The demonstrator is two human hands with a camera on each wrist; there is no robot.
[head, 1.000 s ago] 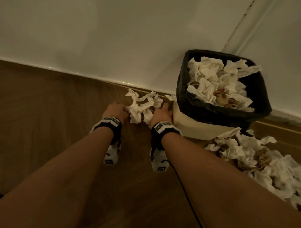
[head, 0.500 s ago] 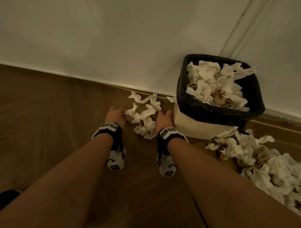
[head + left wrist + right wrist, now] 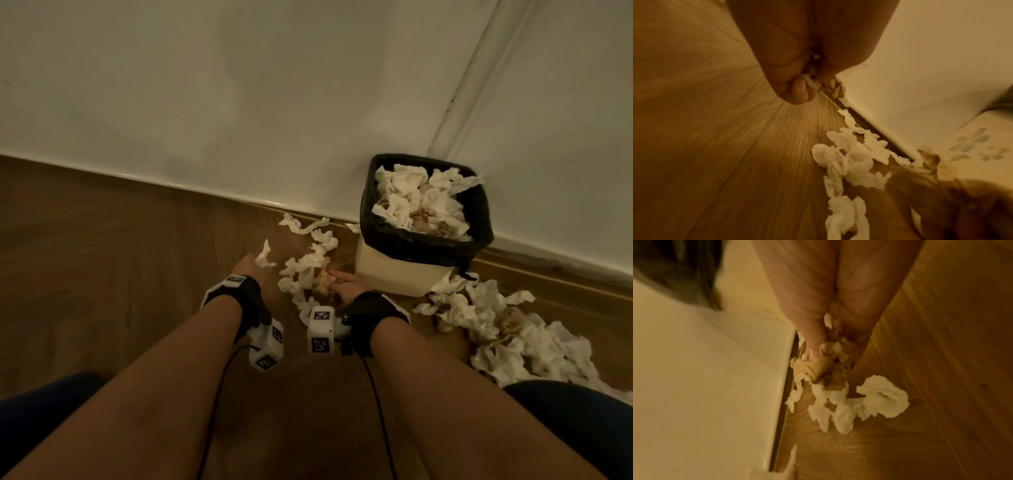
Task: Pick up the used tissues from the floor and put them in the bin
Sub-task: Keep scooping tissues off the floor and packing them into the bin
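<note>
A cream bin (image 3: 400,274) with a black liner (image 3: 479,219) stands against the wall, heaped with crumpled tissues (image 3: 421,202). Left of it a loose cluster of white tissues (image 3: 305,267) lies on the wooden floor. My left hand (image 3: 251,269) pinches a small white tissue (image 3: 263,257); the left wrist view shows its fingers (image 3: 799,91) curled round paper. My right hand (image 3: 346,284) grips a brownish, stained wad (image 3: 836,368) with white tissues (image 3: 875,399) trailing from it, right beside the bin's wall (image 3: 705,386).
A larger pile of used tissues (image 3: 507,329) covers the floor right of the bin. The white wall and skirting (image 3: 205,186) run behind everything. My knees in dark cloth (image 3: 575,418) sit at the bottom corners. Cables hang from the wrist cameras.
Both hands have pulled back from the wall towards me and closed on tissues. The cluster between them is dragged nearer and spread out. The right wrist has turned.
</note>
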